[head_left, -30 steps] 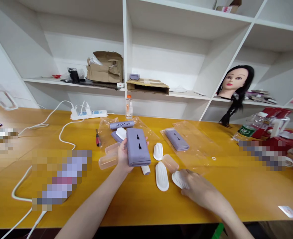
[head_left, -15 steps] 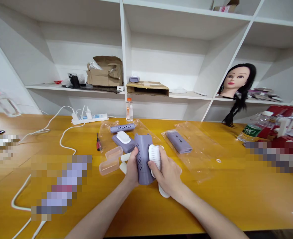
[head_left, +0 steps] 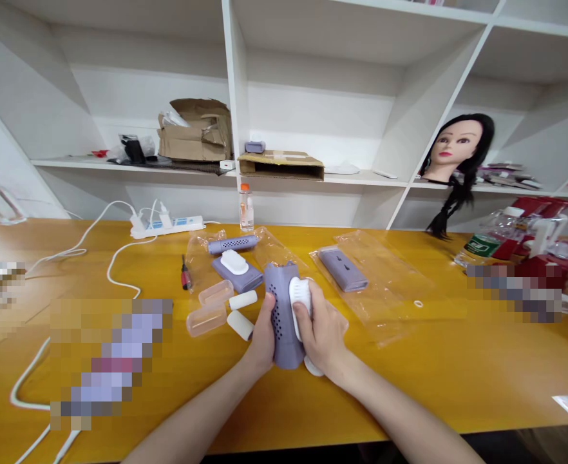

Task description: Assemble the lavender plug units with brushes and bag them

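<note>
Orange-brown table [head_left: 409, 380], white shelving [head_left: 233, 96] behind. White bristled piece [head_left: 300, 291] has come off the table, now up against the perforated purple shell [head_left: 286, 335] between the hands; pickup looks done from here. Left hand [head_left: 263, 338] curled round the shell, right hand [head_left: 326, 332] closed on the bristled piece.

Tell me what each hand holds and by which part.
Left hand: the purple perforated shell, by its left side. Right hand: a white ribbed piece, by its right edge, thumb on its face.
</note>
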The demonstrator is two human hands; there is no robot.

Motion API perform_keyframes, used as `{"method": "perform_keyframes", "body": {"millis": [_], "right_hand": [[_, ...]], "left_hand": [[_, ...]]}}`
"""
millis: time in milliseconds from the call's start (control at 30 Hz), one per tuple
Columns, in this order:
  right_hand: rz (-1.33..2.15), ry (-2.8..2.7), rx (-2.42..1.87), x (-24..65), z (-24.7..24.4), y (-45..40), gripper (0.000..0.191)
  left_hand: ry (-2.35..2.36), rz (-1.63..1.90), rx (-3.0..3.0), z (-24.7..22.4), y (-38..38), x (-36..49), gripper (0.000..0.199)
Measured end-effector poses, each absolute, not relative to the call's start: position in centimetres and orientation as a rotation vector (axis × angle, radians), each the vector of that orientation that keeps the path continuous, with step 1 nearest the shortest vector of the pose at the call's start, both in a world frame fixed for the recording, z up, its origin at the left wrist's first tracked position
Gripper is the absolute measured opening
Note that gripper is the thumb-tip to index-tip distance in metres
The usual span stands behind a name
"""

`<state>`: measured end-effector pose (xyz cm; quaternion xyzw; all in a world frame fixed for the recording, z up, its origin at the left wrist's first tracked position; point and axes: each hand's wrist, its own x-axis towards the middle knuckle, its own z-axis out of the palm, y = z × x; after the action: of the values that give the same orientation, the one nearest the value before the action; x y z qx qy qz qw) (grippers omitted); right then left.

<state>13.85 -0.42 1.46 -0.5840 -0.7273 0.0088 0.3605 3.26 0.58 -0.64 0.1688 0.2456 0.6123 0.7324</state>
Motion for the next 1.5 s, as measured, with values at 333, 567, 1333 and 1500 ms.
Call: {"method": "perform_keyframes", "body": {"millis": [333, 567, 1333, 1500], "right_hand": [[0.072, -1.829, -1.558, 13.6, 2.4, -0.3, 0.041], [0.249, -1.875, -1.399, 13.8, 3.7, 0.6, 0.04], [0.401, -2.07, -1.472, 15.6, 3.5, 3.1, 0.026], [0.889, -1.461, -1.013, 17.9, 5.9, 3.3, 0.033]], "left_hand": [[0.642, 1.402, 0.442, -1.3, 0.2, 4.0, 0.026], [0.605, 1.337, 0.333, 0.7, 0.7, 3.0, 0.043], [0.382, 1.167, 0.531, 2.0, 3.4, -3.4, 0.049], [0.398, 0.825, 0.614, 0.6, 1.6, -3.8, 0.054]]}}
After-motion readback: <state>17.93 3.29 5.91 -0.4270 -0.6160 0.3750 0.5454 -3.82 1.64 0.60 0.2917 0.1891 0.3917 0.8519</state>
